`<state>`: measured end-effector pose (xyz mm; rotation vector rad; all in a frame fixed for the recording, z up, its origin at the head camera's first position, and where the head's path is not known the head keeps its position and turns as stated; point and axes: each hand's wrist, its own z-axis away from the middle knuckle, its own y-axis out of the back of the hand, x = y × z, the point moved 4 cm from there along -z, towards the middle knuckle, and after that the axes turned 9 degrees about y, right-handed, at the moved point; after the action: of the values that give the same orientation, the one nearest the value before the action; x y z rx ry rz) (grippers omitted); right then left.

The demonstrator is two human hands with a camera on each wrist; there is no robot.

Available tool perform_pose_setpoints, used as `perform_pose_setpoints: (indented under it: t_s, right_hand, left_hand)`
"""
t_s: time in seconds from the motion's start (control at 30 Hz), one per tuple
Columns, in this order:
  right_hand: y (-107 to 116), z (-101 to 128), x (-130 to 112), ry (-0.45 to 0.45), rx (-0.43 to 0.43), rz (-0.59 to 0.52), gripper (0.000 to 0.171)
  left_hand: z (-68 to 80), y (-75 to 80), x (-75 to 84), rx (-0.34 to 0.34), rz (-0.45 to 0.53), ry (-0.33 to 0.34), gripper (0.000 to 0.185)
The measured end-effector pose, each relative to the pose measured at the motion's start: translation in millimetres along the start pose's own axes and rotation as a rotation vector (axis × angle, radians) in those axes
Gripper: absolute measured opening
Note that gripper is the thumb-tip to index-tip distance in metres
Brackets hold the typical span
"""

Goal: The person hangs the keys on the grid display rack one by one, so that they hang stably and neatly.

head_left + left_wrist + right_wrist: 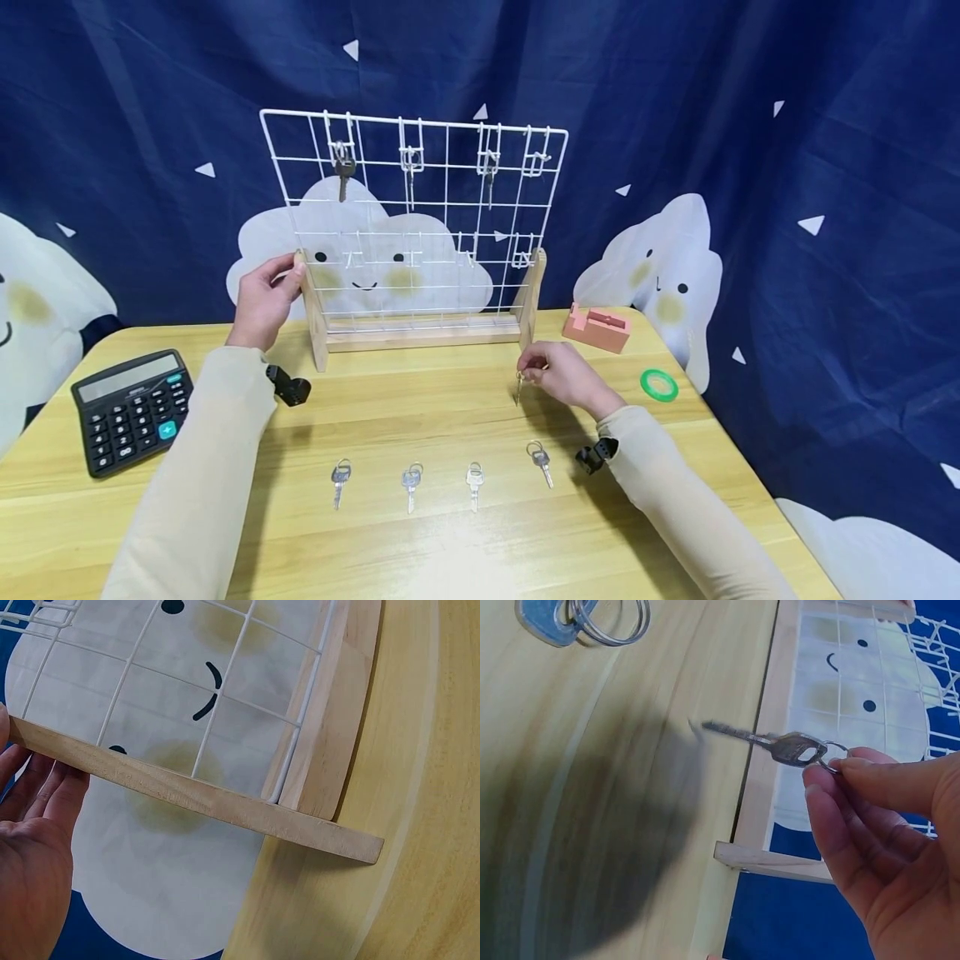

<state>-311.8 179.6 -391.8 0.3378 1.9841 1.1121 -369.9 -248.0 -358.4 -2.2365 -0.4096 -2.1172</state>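
Note:
A white wire grid rack (pixel 420 217) on a wooden base stands at the back of the table. Three keys (pixel 343 171) hang from its top hooks, and the top right hook (pixel 536 158) is bare. My left hand (pixel 288 271) grips the rack's left wooden upright (pixel 202 796), the fingers (pixel 45 787) lying against the wood. My right hand (pixel 527 367) pinches the ring of a silver key (pixel 780 744) between thumb and fingers. That key (pixel 518 387) dangles just above the table in front of the rack's right foot. Several more keys (pixel 411 482) lie in a row nearer me.
A black calculator (pixel 133 408) sits at the table's left edge. A pink holder (pixel 597 327) and a green tape ring (pixel 658 384) lie at the right rear. Another ringed key (pixel 555 619) lies close below the right wrist. A blue cloud-print cloth hangs behind.

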Motion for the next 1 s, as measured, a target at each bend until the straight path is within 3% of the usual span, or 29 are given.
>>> perform_pose_setpoints:
  t_s: [0.33,0.8,1.0]
  right_hand:
    - [9.9,-2.1,-0.9,-0.021,0.035,-0.021,0.006]
    - [40.2,-10.4,-23.8,0.086,0.167,0.001,0.008]
    - [50.4,-13.7,-30.7,0.096,0.172,-0.018,0.011]
  left_hand:
    - [-1.0,3.5,-1.4,-0.003,0.014,0.002,0.058]
    - [-0.1,1.4,-0.6,0.011,0.032,-0.025,0.053]
    - [-0.6,-2.0,0.5,0.015,0.021,-0.042,0.051]
